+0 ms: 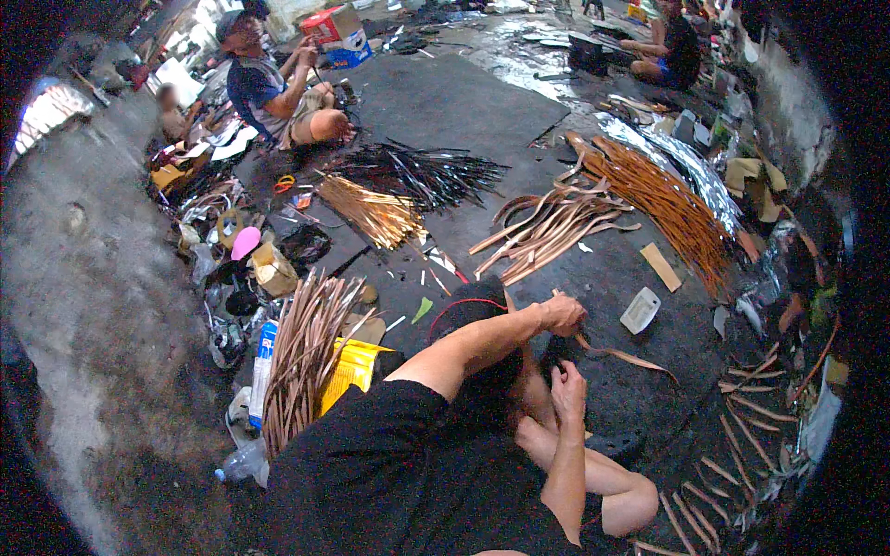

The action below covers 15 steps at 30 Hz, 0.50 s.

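My left hand [564,315] is closed around one end of a flat brown strip [630,356], whose free end trails to the right above the dark ground mat. Just below it, my right hand [568,394] is held near my bent legs with its fingers curled; what they grip, if anything, is hidden. Right of the hands lies a small whitish plastic container [641,310]. Beyond my hands is a loose pile of similar pale brown strips [556,222]. A bundle of brown strips [306,352] rests at my left beside a yellow packet [354,371].
Farther off lie a golden bundle [371,211], a black bundle [417,174], an orange-brown bundle [663,208] and silvery strips [681,162]. Several short strips [732,454] are spread at the right. One person [283,93] sits at far left, another [672,51] at far right.
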### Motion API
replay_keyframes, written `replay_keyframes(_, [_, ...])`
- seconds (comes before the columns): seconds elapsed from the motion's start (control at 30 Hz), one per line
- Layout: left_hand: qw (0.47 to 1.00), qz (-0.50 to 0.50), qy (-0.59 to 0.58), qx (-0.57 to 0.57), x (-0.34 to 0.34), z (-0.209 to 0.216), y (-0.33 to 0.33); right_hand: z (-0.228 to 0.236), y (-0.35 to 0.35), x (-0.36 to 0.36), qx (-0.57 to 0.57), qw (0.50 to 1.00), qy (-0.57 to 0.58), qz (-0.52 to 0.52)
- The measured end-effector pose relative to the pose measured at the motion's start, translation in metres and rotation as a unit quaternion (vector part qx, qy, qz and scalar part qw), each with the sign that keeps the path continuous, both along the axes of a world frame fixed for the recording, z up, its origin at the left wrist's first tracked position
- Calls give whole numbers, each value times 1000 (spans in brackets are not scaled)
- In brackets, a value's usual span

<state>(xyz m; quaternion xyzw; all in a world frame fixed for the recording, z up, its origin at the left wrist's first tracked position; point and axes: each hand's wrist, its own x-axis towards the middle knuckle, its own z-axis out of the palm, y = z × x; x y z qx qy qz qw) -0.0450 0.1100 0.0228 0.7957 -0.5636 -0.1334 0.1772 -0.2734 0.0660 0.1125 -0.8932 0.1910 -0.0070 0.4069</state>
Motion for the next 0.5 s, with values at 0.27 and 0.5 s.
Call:
replay_keyframes(0.27, [993,77,-87,-24,-5,-37,-9,-3,1,-1,1,1000,-9,6])
replay_keyframes(0.5, [991,108,-56,-52,-2,-58,-22,-1,2,1,5,1000,-11,11])
